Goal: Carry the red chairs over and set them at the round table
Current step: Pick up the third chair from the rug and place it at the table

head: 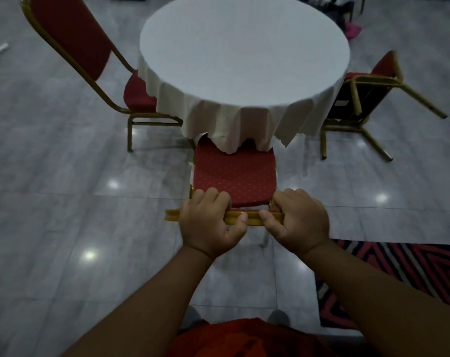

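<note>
Head view. Both hands are wrapped over the gold top rail of the near chair [234, 173]: left hand [209, 222] toward the left end of the rail, right hand [299, 220] toward the right end, thumbs on the near side, fingers [205, 195] curled over the far side. Both grips fully closed on the rail, with a short stretch of bare rail between them.

Position: the chair stands at the near edge of the round table [244, 50]; the front of its seat is under the hanging white tablecloth [218, 117]. A second red chair [72, 39] stands at the table's left, its seat partly under the cloth. A third chair [368, 96] sits at the right and appears tilted; whether all its legs touch the floor cannot be told.

Handling, as judgement: metal tube frame, rigid, probably moderately heavy; padded dotted fabric seat gives but will not slip. The painted rail looks smooth, so a full wrap is sensible. Two hands spread on the top rail suit pushing or tipping; for a lift, one hand under the seat edge would likely balance better. Glossy floor tiles [64, 202] may let the legs slide.

Writing: none readable. A pale tag on the third chair's back is too small to read.
</note>
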A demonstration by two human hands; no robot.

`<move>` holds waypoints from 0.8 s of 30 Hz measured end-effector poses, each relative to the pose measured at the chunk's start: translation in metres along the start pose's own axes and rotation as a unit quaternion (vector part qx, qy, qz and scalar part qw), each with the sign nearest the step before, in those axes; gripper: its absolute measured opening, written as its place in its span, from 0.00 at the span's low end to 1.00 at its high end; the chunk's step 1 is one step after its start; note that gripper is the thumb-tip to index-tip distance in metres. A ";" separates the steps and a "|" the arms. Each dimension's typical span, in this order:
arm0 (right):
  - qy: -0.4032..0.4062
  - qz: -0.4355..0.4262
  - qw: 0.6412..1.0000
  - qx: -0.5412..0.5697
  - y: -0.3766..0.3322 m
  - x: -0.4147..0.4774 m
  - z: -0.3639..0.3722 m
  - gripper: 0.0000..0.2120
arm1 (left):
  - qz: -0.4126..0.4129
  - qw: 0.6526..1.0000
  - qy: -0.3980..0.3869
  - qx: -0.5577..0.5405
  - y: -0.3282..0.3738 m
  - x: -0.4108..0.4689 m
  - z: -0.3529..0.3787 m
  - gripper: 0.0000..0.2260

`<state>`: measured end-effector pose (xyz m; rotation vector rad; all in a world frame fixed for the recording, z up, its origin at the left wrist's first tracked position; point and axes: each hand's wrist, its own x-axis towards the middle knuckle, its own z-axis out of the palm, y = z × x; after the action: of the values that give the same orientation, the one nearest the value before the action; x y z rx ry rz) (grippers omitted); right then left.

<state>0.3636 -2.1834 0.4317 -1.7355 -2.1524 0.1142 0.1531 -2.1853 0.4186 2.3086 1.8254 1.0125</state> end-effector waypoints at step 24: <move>-0.014 0.087 0.996 -0.021 -0.020 0.066 0.019 0.28 | 0.022 0.999 -0.033 -0.021 -0.057 0.067 0.014 0.19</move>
<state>0.3277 -2.1223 0.4355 -1.9546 -2.0320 0.1402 0.1176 -2.1032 0.4160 2.3379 1.7215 0.9585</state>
